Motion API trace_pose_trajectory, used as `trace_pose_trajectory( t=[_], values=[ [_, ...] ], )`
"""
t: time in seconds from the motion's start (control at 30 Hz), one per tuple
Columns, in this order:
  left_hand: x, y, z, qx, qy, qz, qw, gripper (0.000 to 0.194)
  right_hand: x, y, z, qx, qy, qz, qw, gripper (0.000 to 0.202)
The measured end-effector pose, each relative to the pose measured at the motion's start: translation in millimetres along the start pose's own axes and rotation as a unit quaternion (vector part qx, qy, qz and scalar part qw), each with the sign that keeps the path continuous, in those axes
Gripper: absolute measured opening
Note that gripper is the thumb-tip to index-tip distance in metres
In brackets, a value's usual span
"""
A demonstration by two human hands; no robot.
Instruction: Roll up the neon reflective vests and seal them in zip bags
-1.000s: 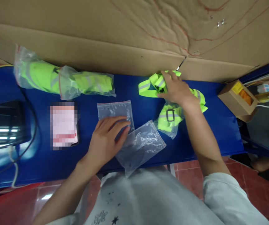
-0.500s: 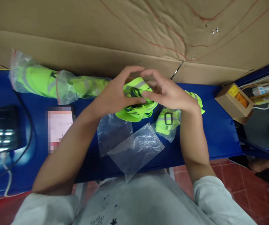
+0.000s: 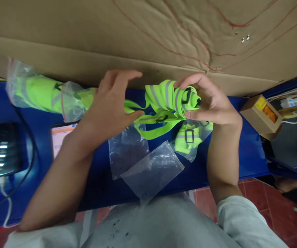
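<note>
A neon yellow-green reflective strap (image 3: pixel 167 98) with grey stripes and black buckles lies partly rolled between my hands, loose loops trailing left. My right hand (image 3: pixel 210 100) grips the rolled end, thumb in front and fingers behind. My left hand (image 3: pixel 109 105) is open beside the loose loops, thumb and fingers wide apart; whether its thumb touches the strap I cannot tell. Below them two clear zip bags (image 3: pixel 153 172) overlap on the blue table (image 3: pixel 190 175). A bagged strap with a black buckle (image 3: pixel 186 139) lies under my right wrist.
Two more bagged straps (image 3: pixel 38 91) line the back left against the cardboard wall (image 3: pixel 86 34). At the left are a phone (image 3: pixel 60 134), partly behind my left forearm, and a glossy black device (image 3: pixel 1 148) with cables. A brown box (image 3: pixel 260 115) stands at the right end.
My hands have moved apart. The left has come off the bundle and opened, while the right has shifted right with the rolled end. The strap has spread out between them.
</note>
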State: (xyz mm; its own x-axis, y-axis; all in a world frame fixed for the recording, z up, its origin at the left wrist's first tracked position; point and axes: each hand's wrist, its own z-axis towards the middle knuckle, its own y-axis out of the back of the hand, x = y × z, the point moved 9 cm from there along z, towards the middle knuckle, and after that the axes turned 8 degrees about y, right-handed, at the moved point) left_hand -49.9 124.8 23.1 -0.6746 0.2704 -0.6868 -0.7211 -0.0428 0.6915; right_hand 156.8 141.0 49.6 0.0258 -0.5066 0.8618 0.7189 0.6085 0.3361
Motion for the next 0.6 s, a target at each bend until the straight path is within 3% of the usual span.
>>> trace_pose_trajectory(
  t=[0.17,0.27,0.33,0.4,0.47,0.53,0.6],
  values=[
    [-58,-3.5,-21,0.023,-0.142,0.021,0.989,0.079,9,-14,5,-0.017,0.034,0.041,0.998,0.046],
    [-70,0.5,-25,0.005,-0.151,0.009,0.988,0.067,10,-23,5,-0.028,0.013,0.061,0.998,0.050],
    [-71,5.0,-26,-0.004,-0.146,0.002,0.989,0.051,10,-25,3,-0.035,-0.020,0.031,0.999,0.041],
    [-64,7.6,-22,0.000,-0.106,-0.006,0.994,0.039,16,-21,1,-0.044,-0.038,-0.039,0.998,0.028],
    [-51,4.7,-17,0.026,-0.030,-0.047,0.998,0.035,27,-18,0,-0.049,-0.033,-0.120,0.991,0.029],
    [-34,-5.4,-14,0.068,0.071,-0.141,0.985,0.034,38,-23,1,-0.026,-0.015,-0.166,0.986,0.046],
    [-19,-21.8,-17,0.115,0.173,-0.276,0.938,0.033,43,-36,3,0.024,-0.007,-0.197,0.980,0.073]
  ],
)
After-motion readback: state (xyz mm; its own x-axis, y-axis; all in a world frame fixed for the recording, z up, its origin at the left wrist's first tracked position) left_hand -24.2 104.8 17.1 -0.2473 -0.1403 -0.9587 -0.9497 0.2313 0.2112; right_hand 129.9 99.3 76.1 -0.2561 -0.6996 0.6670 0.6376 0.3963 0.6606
